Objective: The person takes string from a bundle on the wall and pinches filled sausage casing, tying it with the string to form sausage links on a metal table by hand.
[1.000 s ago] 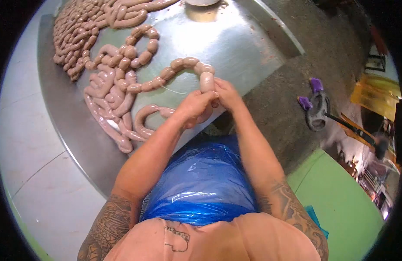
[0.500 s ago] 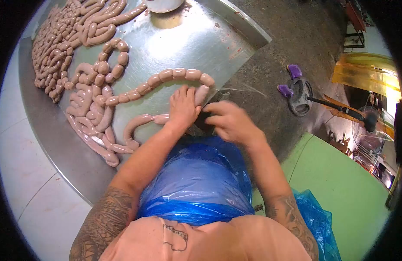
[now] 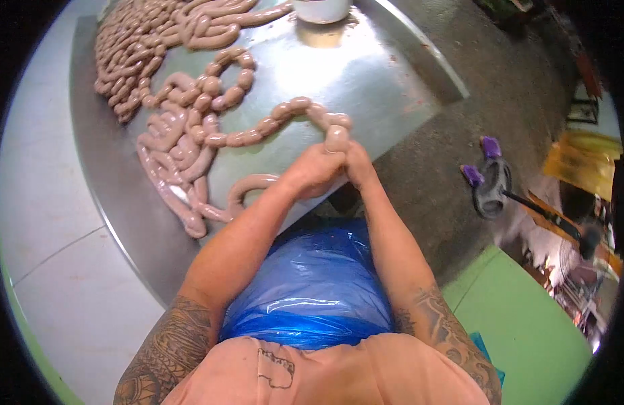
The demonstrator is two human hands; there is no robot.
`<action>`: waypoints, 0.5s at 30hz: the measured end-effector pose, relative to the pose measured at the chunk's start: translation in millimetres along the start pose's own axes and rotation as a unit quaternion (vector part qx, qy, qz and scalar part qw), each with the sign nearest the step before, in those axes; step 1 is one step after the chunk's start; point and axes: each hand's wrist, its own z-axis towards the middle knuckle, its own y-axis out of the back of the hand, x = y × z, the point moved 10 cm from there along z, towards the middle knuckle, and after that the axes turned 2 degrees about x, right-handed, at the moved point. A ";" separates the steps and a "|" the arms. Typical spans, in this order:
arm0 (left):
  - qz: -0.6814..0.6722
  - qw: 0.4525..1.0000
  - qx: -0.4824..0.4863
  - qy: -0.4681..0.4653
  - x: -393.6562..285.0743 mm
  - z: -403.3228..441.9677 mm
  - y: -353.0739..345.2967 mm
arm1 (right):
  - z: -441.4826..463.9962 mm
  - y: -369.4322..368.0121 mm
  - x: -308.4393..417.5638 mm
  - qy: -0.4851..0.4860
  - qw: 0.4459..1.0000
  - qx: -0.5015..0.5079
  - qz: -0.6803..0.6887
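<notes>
A chain of pinkish-brown sausage links [image 3: 268,125] curves over the metal table [image 3: 285,74] and ends at my two hands near the table's front edge. My left hand [image 3: 319,169] is closed around the sausage just below a rounded link. Right against it, my right hand [image 3: 358,166] is closed at the same spot, its fingertips mostly hidden. Left of my hands, a smooth unlinked sausage length [image 3: 248,185] bends on the metal and passes behind my left forearm. More unlinked sausage [image 3: 180,152] lies coiled further left.
A large pile of links [image 3: 126,57] covers the table's far left. A white bowl [image 3: 321,10] stands at the back by the raised metal rim [image 3: 427,50]. On the floor to the right are purple sandals [image 3: 491,147] and the round base of a stand [image 3: 493,192].
Half a second ago my hands were apart, the left flat on the sausage and the right open. Now both are closed together at the sausage, and the view has shifted.
</notes>
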 end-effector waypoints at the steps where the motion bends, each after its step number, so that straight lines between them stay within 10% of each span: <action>1: -0.002 1.000 0.019 -0.004 2.1 8.2 -8.5 | -23.5 31.4 31.1 0.053 0.987 -0.046 -0.146; 4: 0.032 0.997 0.017 0.075 37.9 52.3 -12.0 | -136.3 121.0 95.8 0.135 0.863 -0.123 -0.472; 5: -0.159 0.981 0.042 0.104 51.0 63.5 -18.2 | -183.3 178.1 103.7 0.041 0.823 -0.172 -0.539; 7: -0.341 0.927 0.074 0.138 52.7 74.5 -34.2 | -323.1 332.3 115.2 -0.038 0.744 -0.429 -0.511; 10: -0.474 0.860 0.118 0.147 44.2 77.7 -57.0 | -376.5 316.0 200.2 0.087 0.705 -0.481 -0.514; 11: -0.160 0.985 -0.020 -0.058 26.4 76.3 -23.7 | -366.0 282.0 229.2 0.128 0.696 -0.474 -0.523; 12: 0.180 0.936 -0.155 -0.259 -12.5 50.0 -18.4 | -309.2 209.4 245.5 0.233 0.740 -0.392 -0.495; 15: 0.485 0.736 -0.265 -0.391 -47.8 2.9 -50.5 | -148.3 42.3 216.6 0.275 0.867 -0.029 -0.415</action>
